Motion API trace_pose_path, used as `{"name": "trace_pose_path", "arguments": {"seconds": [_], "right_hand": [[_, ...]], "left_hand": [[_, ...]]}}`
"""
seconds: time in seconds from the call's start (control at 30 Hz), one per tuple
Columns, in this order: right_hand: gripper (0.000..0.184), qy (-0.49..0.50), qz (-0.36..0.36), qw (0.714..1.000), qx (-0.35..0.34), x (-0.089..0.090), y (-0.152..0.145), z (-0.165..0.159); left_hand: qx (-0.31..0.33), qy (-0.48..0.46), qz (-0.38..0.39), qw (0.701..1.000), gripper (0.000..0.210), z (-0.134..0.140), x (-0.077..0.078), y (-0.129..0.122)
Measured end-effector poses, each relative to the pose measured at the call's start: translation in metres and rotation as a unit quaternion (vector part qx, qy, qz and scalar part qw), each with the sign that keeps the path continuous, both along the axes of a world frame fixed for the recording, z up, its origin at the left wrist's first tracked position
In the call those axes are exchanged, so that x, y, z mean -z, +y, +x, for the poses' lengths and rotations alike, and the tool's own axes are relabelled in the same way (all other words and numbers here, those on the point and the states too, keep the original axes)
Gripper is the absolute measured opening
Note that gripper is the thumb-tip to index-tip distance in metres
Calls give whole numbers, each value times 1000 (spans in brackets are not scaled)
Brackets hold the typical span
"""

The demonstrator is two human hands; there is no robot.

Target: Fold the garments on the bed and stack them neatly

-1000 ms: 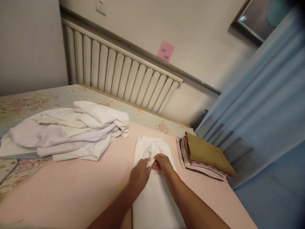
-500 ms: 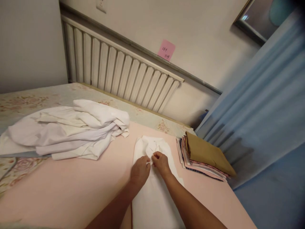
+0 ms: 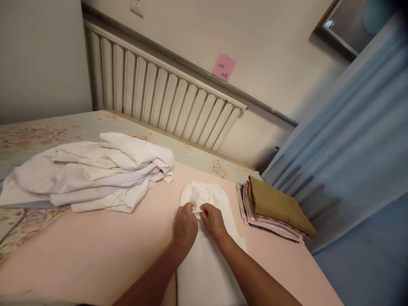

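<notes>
A white shirt (image 3: 208,267) lies folded into a long strip, its collar end pointing away from me. My left hand (image 3: 185,225) pinches the cloth near the collar, fingers curled in. Close beside it, my right hand (image 3: 214,222) grips the same raised bit of cloth between thumb and forefinger. The fingertips are a short gap apart, with a small white edge stretched between them. Part of the shirt's middle is hidden under my hands and forearms.
A loose heap of white clothes (image 3: 105,174) lies to the left. On the right is a stack of folded fabrics (image 3: 280,208), mustard on top. Under everything is a pink sheet (image 3: 127,250) over a floral cover (image 3: 219,168). A radiator (image 3: 165,93) and blue curtain (image 3: 344,140) stand behind.
My hands have moved slightly apart, the left shifting a little left and up. The cloth between the fingertips is now spread wider. The heap and stack stay put.
</notes>
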State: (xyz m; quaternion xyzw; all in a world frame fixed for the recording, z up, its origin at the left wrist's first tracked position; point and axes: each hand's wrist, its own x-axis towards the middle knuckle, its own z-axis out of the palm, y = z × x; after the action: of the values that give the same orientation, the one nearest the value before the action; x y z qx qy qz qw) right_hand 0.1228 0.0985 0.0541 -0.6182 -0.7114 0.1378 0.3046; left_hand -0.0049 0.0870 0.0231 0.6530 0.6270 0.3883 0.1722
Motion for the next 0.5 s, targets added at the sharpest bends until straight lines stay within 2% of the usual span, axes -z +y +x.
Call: {"name": "trace_pose_path", "arguments": {"seconds": [0.1,0.2,0.5], "right_hand": [[17,2,-6,1000,1,1,0,0],[12,9,-8,1000,-7,2,1,2],[14,55,-45,997,-33,1,7,11]], "left_hand": [[31,36,45,998,32,0,1,-1],[66,72,56,994,28,0,0,-2],[82,8,-60,995,24,-7,1,16]]}}
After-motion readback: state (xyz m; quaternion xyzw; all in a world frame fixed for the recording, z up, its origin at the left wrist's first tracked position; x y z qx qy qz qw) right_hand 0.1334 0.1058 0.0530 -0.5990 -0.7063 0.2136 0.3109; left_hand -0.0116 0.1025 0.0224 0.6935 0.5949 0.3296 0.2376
